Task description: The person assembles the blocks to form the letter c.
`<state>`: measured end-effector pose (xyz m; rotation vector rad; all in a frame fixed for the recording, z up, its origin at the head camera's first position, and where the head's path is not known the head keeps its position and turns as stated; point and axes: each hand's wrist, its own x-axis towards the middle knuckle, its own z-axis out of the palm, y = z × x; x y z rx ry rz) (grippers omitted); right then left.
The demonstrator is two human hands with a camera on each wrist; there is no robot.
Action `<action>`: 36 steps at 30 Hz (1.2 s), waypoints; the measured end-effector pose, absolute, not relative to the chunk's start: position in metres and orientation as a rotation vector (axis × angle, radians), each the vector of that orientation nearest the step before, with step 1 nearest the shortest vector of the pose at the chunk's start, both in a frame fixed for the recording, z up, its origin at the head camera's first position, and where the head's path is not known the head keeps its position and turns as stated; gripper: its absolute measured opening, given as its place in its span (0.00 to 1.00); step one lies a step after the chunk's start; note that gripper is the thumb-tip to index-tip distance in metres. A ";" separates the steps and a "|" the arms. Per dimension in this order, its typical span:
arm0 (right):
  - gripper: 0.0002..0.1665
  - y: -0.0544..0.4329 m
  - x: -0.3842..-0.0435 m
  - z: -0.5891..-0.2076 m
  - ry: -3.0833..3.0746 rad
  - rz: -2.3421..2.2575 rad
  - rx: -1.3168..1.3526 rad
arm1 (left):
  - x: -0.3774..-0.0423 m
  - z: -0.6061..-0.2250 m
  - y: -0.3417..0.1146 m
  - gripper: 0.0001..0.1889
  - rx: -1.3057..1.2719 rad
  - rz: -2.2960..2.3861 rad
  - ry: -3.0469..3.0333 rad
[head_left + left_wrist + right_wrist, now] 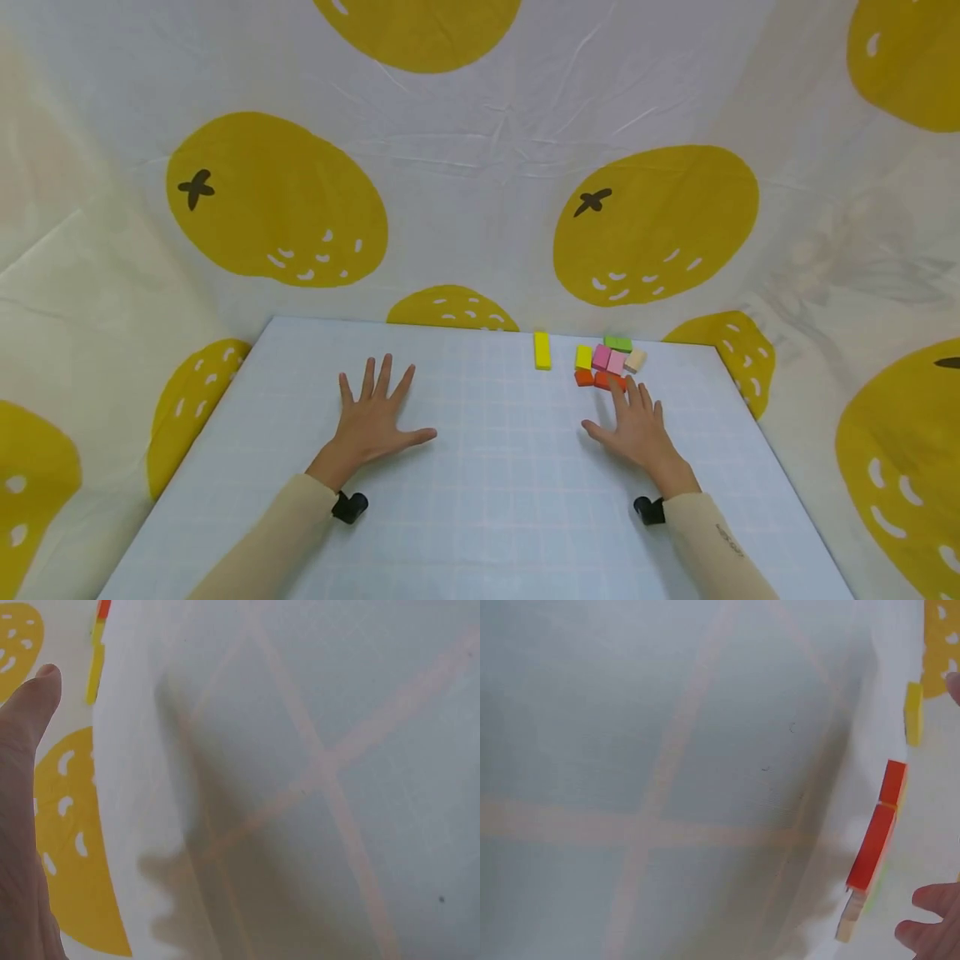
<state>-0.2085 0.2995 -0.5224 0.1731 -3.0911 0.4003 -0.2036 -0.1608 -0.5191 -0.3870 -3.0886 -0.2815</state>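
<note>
My left hand (371,425) is spread over the left half of the table, holding nothing; its thumb (37,701) shows at the left edge of the left wrist view. On the right, my other hand (636,433) has its fingers apart, with fingertips overlapping the long red block (609,381) in the head view. A small red block (584,378) sits left of that one. Behind them are a short yellow block (583,357), two pink blocks (602,357), a natural wood block (635,360) and a green block (618,344). A longer yellow block (542,351) lies apart to the left.
The white table (480,500) bears a faint pale grid. A cloth with big yellow fruit prints (277,200) hangs behind it and down both sides. Black wrist cameras (349,507) sit at both cuffs, and both hands cast shadows on the tabletop.
</note>
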 end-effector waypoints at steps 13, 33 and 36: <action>0.65 0.314 -0.236 -0.515 -3.168 0.636 0.023 | -0.233 -0.526 -0.112 0.60 -0.505 -0.368 -3.061; 0.51 0.329 -0.248 -0.528 -3.084 0.973 -0.099 | -0.257 -0.523 -0.025 0.53 -0.683 -0.527 -3.016; 0.49 0.330 -0.250 -0.529 -3.068 0.983 -0.104 | -0.263 -0.518 -0.015 0.51 -0.683 -0.548 -3.002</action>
